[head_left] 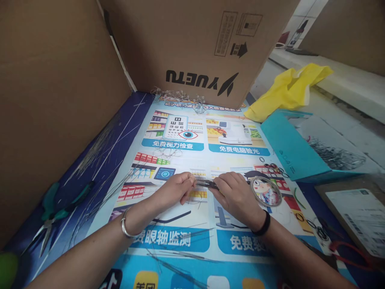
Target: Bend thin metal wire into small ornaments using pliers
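My left hand [179, 186] is closed in a pinch over the printed sheet, with a thin wire [197, 196] trailing below its fingertips. Closed round a dark-handled tool, my right hand [237, 196] points its slim metal jaws to the left, up to my left fingertips. The tool looks like small pliers [207, 184]; its grip is mostly hidden in the palm. Just beyond my hands lies a bent loop of thin wire [168, 152]. A clear round roll, like tape [266, 191], rests by my right wrist.
Long-nose pliers [49, 218] with teal handles lie at left beside loose wires [96, 152]. Cardboard panels [186, 44] stand behind and at left. To the right are a blue box [293, 148] of wire pieces, a yellow cloth [288, 90], black rings [272, 168] and red-handled scissors [349, 251].
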Tool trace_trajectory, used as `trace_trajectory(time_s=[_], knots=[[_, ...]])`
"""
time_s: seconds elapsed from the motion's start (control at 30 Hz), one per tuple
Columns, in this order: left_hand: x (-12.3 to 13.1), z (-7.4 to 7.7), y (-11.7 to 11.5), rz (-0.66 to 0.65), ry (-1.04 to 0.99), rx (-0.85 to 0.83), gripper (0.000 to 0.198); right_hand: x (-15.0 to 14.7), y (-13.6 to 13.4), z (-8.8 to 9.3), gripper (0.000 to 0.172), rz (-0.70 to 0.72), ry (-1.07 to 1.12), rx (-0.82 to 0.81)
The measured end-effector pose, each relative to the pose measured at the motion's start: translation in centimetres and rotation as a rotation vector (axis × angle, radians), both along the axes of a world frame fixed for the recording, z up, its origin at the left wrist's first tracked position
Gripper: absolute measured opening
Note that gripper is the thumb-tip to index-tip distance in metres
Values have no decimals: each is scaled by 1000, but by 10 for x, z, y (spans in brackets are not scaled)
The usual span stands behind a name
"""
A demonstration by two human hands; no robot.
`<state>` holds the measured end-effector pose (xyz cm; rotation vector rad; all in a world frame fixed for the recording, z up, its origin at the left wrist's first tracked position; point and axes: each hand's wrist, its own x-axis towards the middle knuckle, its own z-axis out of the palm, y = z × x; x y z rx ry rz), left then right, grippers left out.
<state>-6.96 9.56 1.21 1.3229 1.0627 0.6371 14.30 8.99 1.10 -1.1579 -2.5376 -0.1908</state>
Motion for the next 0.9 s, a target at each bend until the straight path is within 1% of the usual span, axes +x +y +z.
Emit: trace_trajectory(time_s=[0.1,0.23,0.6,0.9], knots=[[2,1,-1,-6,33,-2,24,0,-2,5,18,-21,-92,40],[4,-1,-3,8,20,3,25,-1,-5,7,19,-41,-138,67],[14,-2,-10,134,-64,25,21,-4,-8,10,17,-81,-127,71],[17,-6,-14,185,-133,-10,18,-4,-8,11,20,-81,-110,72]])
